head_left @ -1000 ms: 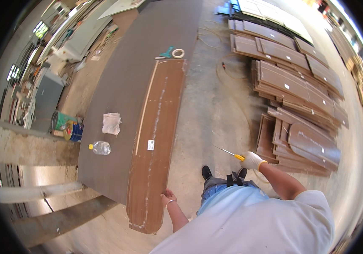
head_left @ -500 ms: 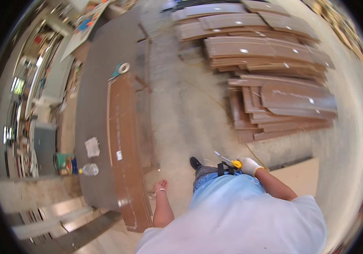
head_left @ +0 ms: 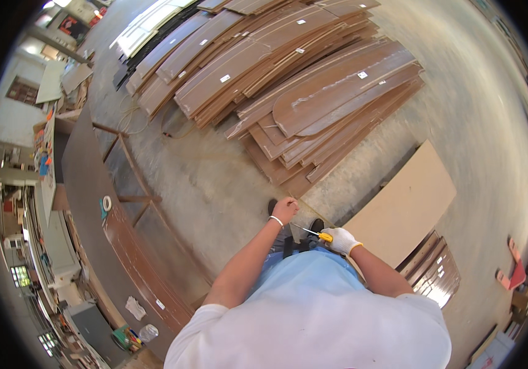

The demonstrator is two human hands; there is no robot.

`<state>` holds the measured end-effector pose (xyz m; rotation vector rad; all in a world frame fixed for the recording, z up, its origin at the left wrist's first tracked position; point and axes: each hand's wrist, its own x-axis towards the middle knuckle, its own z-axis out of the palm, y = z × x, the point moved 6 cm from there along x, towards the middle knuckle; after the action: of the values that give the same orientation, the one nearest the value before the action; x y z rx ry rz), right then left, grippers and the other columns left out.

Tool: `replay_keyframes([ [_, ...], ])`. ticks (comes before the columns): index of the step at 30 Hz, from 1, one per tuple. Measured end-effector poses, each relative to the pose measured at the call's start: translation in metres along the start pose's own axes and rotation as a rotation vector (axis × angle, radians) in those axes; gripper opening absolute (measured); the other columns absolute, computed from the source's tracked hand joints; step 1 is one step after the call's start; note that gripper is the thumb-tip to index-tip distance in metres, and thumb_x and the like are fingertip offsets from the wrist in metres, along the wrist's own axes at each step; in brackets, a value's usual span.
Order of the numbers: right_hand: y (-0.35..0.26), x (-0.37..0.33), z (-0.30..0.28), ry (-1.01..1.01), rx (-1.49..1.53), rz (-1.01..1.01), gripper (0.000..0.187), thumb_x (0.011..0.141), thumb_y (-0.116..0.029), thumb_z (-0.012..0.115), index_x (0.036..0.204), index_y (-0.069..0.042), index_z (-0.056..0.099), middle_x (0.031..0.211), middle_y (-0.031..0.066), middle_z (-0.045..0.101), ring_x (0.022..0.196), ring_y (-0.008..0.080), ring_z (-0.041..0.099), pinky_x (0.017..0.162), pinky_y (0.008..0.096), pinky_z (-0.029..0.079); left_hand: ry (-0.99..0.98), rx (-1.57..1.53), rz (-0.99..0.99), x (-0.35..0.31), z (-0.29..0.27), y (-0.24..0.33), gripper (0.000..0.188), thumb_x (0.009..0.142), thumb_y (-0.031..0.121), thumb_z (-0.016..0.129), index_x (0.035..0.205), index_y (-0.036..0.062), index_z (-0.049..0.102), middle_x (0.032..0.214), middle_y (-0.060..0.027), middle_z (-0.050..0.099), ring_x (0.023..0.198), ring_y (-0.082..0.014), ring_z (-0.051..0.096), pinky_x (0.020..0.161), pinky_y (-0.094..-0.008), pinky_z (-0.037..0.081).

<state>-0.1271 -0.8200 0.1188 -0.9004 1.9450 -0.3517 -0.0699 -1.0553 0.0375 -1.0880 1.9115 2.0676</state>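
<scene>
My right hand, in a white glove with a yellow cuff edge, grips a yellow-handled tool in front of my waist. A thin, pale shaft or blade sticks out of it to the left; its exact kind is too small to make out. My bare left hand, with a white band round the wrist, is held just beyond the tip of that tool, apart from it. Its fingers are curled in, and nothing shows between them. Below both hands are my dark shoes on the concrete floor.
Stacked brown panels lie on the floor ahead. A tan board is at my right, with more brown panels beside it. At left a long grey table carries a brown panel, a tape roll and a plastic bottle.
My view has turned right, toward the stacks and the tan board. The left hand has come from beside the table to in front of me, its fingers now curled. The right hand keeps the tool.
</scene>
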Motion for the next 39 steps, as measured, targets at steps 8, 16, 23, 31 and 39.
replay_keyframes([
  [8, 0.028, 0.012, 0.011, 0.362, 0.39, 0.642, 0.03, 0.089, -0.032, 0.064, 0.111, -0.013, 0.072, 0.104, 0.0198, 0.073, 0.099, 0.0397, 0.069, 0.087, 0.0486, 0.054, -0.106, 0.013, -0.511, 0.119, -0.024, -0.035, 0.016, 0.095, 0.011, 0.055, 0.1, 0.0026, 0.068, 0.085, -0.0131, 0.072, 0.063, -0.023, 0.067, 0.049, -0.0359, 0.053],
  [16, 0.019, 0.11, -0.017, 0.306, 0.533, 0.946, 0.042, 0.088, -0.044, 0.066, 0.104, -0.006, 0.075, 0.101, 0.0247, 0.072, 0.102, 0.0417, 0.068, 0.091, 0.0492, 0.053, -0.247, -0.49, -0.514, 0.388, -0.096, -0.088, 0.019, 0.096, 0.017, 0.049, 0.1, 0.0095, 0.066, 0.089, -0.0101, 0.067, 0.073, -0.0242, 0.066, 0.057, -0.0415, 0.052],
  [23, 0.015, 0.234, -0.136, 0.205, 0.485, 1.038, 0.046, 0.089, -0.046, 0.062, 0.098, -0.003, 0.075, 0.097, 0.0276, 0.071, 0.096, 0.0421, 0.07, 0.085, 0.0491, 0.055, 0.219, -0.237, -0.477, 0.506, -0.103, -0.061, 0.03, 0.096, 0.035, 0.057, 0.112, 0.0095, 0.062, 0.098, -0.0079, 0.066, 0.085, -0.027, 0.065, 0.066, -0.0459, 0.05],
  [31, 0.061, 0.232, -0.255, 0.573, 0.333, 1.113, 0.037, 0.09, -0.039, 0.062, 0.098, -0.005, 0.075, 0.093, 0.0245, 0.072, 0.092, 0.0425, 0.07, 0.083, 0.0482, 0.055, 0.139, -0.425, -0.572, 0.486, -0.1, 0.009, 0.052, 0.094, 0.035, 0.074, 0.125, -0.0004, 0.053, 0.124, -0.0165, 0.063, 0.108, -0.0351, 0.065, 0.092, -0.06, 0.054],
  [39, 0.07, 0.179, -0.22, 0.427, 0.23, 1.1, 0.031, 0.087, -0.033, 0.06, 0.095, -0.007, 0.075, 0.096, 0.0218, 0.073, 0.093, 0.0404, 0.071, 0.083, 0.0474, 0.057, 0.002, -0.378, -0.479, 0.409, -0.106, 0.001, 0.043, 0.092, 0.024, 0.076, 0.127, 0.0122, 0.054, 0.116, -0.0066, 0.063, 0.091, -0.0259, 0.064, 0.074, -0.0478, 0.057],
])
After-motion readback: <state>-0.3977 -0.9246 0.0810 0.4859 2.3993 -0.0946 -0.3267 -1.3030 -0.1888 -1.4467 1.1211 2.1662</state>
